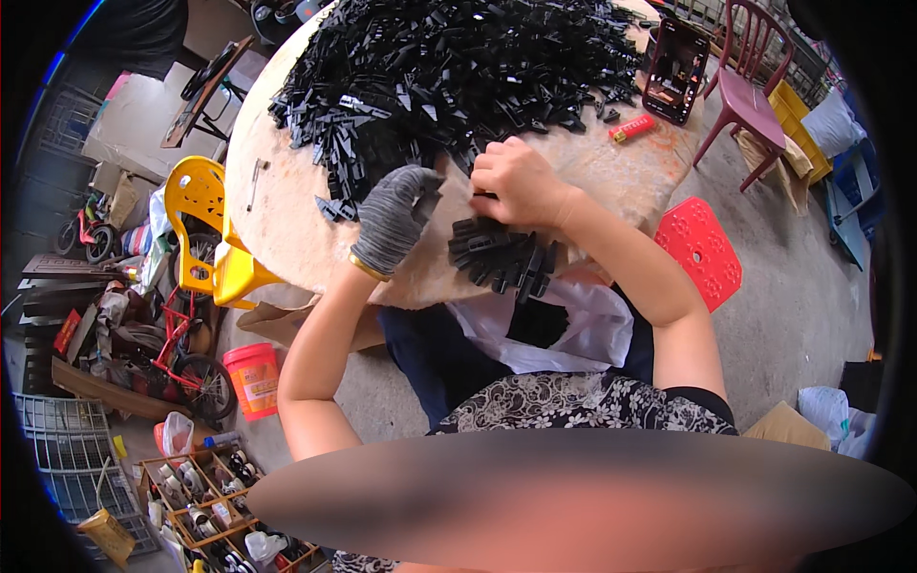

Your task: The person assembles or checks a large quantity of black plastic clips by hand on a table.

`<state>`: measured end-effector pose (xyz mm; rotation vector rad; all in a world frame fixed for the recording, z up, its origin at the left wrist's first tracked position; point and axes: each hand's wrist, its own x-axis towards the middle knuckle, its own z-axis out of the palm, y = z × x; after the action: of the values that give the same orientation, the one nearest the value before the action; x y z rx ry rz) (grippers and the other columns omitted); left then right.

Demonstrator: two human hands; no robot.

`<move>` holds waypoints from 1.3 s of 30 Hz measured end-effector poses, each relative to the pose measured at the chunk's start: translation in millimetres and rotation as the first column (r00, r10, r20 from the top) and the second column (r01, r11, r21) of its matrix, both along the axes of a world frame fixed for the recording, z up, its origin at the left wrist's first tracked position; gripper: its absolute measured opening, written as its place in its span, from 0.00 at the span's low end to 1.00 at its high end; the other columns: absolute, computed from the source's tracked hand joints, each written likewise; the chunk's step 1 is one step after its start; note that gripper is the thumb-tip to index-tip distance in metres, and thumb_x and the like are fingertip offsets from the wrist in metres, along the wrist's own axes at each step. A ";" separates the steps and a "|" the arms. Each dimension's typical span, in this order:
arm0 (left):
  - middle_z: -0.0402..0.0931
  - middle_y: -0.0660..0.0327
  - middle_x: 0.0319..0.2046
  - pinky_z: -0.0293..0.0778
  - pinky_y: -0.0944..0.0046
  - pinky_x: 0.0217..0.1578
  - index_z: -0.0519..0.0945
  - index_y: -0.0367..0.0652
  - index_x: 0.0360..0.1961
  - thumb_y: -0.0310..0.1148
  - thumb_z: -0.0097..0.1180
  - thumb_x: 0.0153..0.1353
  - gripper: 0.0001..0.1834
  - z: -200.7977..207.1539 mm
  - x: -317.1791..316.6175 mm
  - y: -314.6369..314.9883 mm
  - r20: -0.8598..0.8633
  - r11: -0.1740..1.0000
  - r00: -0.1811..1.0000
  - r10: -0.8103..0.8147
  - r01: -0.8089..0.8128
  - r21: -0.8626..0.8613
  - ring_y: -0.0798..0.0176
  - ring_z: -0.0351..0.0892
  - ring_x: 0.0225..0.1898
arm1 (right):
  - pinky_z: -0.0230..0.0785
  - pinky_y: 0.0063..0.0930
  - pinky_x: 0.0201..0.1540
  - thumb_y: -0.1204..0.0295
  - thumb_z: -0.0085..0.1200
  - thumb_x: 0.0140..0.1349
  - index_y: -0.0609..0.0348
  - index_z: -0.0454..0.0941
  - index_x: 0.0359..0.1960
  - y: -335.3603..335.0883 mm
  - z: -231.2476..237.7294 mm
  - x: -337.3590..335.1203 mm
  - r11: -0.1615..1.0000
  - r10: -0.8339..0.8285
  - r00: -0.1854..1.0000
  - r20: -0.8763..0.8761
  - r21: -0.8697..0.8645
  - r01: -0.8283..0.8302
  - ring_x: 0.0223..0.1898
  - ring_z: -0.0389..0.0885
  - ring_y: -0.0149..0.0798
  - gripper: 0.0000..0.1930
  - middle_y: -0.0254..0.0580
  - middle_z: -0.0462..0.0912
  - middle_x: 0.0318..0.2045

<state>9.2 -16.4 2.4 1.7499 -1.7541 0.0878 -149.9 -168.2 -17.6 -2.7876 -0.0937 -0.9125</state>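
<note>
A large heap of small black plastic parts covers the far part of the round table. My left hand, in a grey knit glove, is at the heap's near edge with its fingers curled in; whatever they grip is hidden. To its right is my bare right hand, closed, knuckles up, with something dark showing under the fingers that I cannot make out. Just below it, a fanned cluster of black plastic parts lies at the table's near edge. A white bag with black contents rests on my lap.
A phone stands at the table's right side beside a red tube-shaped item. A red stool is to the right, a yellow chair to the left. A pink bucket and a red bicycle are on the left floor.
</note>
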 end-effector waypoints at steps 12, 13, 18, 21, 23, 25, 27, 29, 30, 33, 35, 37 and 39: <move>0.76 0.64 0.33 0.72 0.75 0.31 0.71 0.41 0.53 0.34 0.45 0.66 0.17 -3.6 18.5 22.2 -0.271 0.979 0.959 -0.077 0.124 0.161 0.71 0.75 0.32 | 0.57 0.38 0.55 0.82 0.52 0.45 0.55 0.80 0.32 -7.0 5.5 -7.4 0.925 0.352 0.912 -0.211 0.229 -0.304 0.47 0.72 0.39 0.12 0.34 0.79 0.42; 0.76 0.64 0.33 0.72 0.75 0.31 0.71 0.41 0.53 0.34 0.45 0.66 0.17 -4.7 19.7 21.1 -0.272 0.978 0.959 -0.085 0.132 0.159 0.71 0.75 0.32 | 0.57 0.37 0.54 0.81 0.52 0.46 0.55 0.80 0.32 -8.7 4.0 -8.3 0.927 0.339 0.920 -0.197 0.235 -0.291 0.47 0.72 0.39 0.11 0.34 0.79 0.42; 0.75 0.66 0.27 0.67 0.77 0.25 0.73 0.41 0.48 0.33 0.48 0.61 0.14 15.7 0.2 14.5 -0.832 0.920 0.481 0.277 0.117 0.374 0.76 0.69 0.22 | 0.59 0.35 0.51 0.75 0.54 0.49 0.52 0.81 0.32 -18.1 -11.0 -6.2 0.950 0.230 0.954 -0.193 0.256 -0.177 0.45 0.73 0.39 0.09 0.32 0.78 0.41; 0.74 0.65 0.28 0.68 0.76 0.28 0.74 0.41 0.41 0.26 0.53 0.57 0.09 8.2 3.1 12.1 -0.743 0.955 0.652 0.150 0.099 0.279 0.73 0.70 0.26 | 0.65 0.34 0.47 0.75 0.56 0.50 0.54 0.81 0.34 -12.0 -7.3 0.7 0.957 0.199 0.978 -0.067 0.227 -0.180 0.43 0.75 0.41 0.09 0.36 0.79 0.41; 0.73 0.65 0.30 0.69 0.72 0.32 0.73 0.41 0.37 0.21 0.58 0.53 0.10 -4.2 5.6 7.7 -0.615 0.979 0.788 0.025 0.104 0.173 0.72 0.71 0.30 | 0.69 0.33 0.44 0.76 0.56 0.51 0.60 0.80 0.37 -4.1 -1.5 2.6 0.715 0.377 0.904 0.201 0.558 -0.421 0.41 0.78 0.42 0.10 0.41 0.79 0.42; 0.73 0.66 0.30 0.70 0.72 0.33 0.73 0.40 0.37 0.21 0.58 0.52 0.11 -6.6 0.7 -0.3 -0.381 0.989 0.921 -0.075 0.119 0.092 0.72 0.70 0.31 | 0.71 0.32 0.43 0.77 0.57 0.51 0.62 0.79 0.37 -1.2 0.0 1.3 0.694 0.387 0.913 0.127 0.612 -0.379 0.41 0.78 0.42 0.11 0.43 0.78 0.42; 0.72 0.67 0.32 0.71 0.71 0.34 0.73 0.39 0.37 0.21 0.58 0.53 0.11 -2.2 -7.4 -7.9 0.128 0.991 0.983 -0.133 0.136 -0.012 0.73 0.71 0.34 | 0.71 0.31 0.44 0.78 0.57 0.51 0.66 0.79 0.37 -2.8 0.5 0.9 0.685 0.416 0.905 0.085 0.626 -0.374 0.41 0.78 0.43 0.10 0.46 0.78 0.42; 0.73 0.65 0.33 0.71 0.70 0.34 0.74 0.39 0.37 0.22 0.58 0.53 0.10 1.7 -21.4 -6.8 -0.160 0.996 0.984 -0.077 0.084 0.040 0.71 0.72 0.34 | 0.71 0.31 0.44 0.78 0.56 0.51 0.66 0.79 0.37 -3.6 0.0 -2.5 0.678 0.386 0.916 0.109 0.641 -0.361 0.41 0.78 0.43 0.10 0.46 0.78 0.43; 0.74 0.63 0.35 0.72 0.68 0.34 0.75 0.39 0.37 0.24 0.59 0.53 0.10 3.8 -27.1 -6.4 -0.429 0.994 0.904 0.005 0.044 0.104 0.69 0.74 0.34 | 0.71 0.31 0.44 0.78 0.56 0.51 0.66 0.79 0.37 -3.4 0.7 -3.8 0.669 0.360 0.924 0.133 0.654 -0.354 0.41 0.78 0.43 0.10 0.46 0.77 0.43; 0.78 0.60 0.37 0.73 0.69 0.39 0.76 0.38 0.43 0.25 0.57 0.56 0.13 8.1 -11.1 -5.0 -0.560 0.982 0.828 -0.006 0.111 0.154 0.68 0.76 0.37 | 0.71 0.30 0.44 0.79 0.54 0.51 0.65 0.79 0.36 4.1 -3.0 -0.5 0.748 0.316 0.929 0.192 0.553 -0.368 0.41 0.78 0.44 0.10 0.45 0.77 0.43; 0.78 0.62 0.36 0.72 0.70 0.41 0.76 0.35 0.45 0.24 0.55 0.57 0.13 11.0 2.3 2.3 -0.366 0.943 0.930 0.035 0.091 0.322 0.71 0.75 0.38 | 0.70 0.31 0.45 0.81 0.54 0.51 0.65 0.78 0.36 5.7 -3.5 0.8 0.760 0.301 0.938 0.169 0.552 -0.343 0.43 0.76 0.45 0.09 0.47 0.76 0.40; 0.79 0.61 0.36 0.72 0.69 0.41 0.77 0.35 0.44 0.25 0.55 0.57 0.13 20.1 -2.7 7.1 -0.388 0.945 0.918 0.083 0.051 0.322 0.70 0.75 0.37 | 0.67 0.34 0.45 0.79 0.55 0.50 0.61 0.79 0.35 5.3 -9.8 3.5 0.765 0.255 0.961 0.105 0.586 -0.267 0.42 0.74 0.44 0.09 0.45 0.76 0.35; 0.80 0.58 0.36 0.72 0.67 0.43 0.79 0.36 0.43 0.27 0.54 0.57 0.12 17.9 -0.2 9.0 -0.267 0.951 0.961 0.075 0.012 0.309 0.66 0.76 0.38 | 0.66 0.34 0.44 0.76 0.57 0.49 0.56 0.80 0.34 -2.1 -14.0 -1.8 0.899 0.173 0.985 0.000 0.408 -0.158 0.41 0.75 0.43 0.09 0.41 0.76 0.35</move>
<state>9.1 -7.4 20.3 1.9015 -1.5968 -0.4214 -151.7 -170.3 -31.6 -2.3664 -0.1182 -0.7400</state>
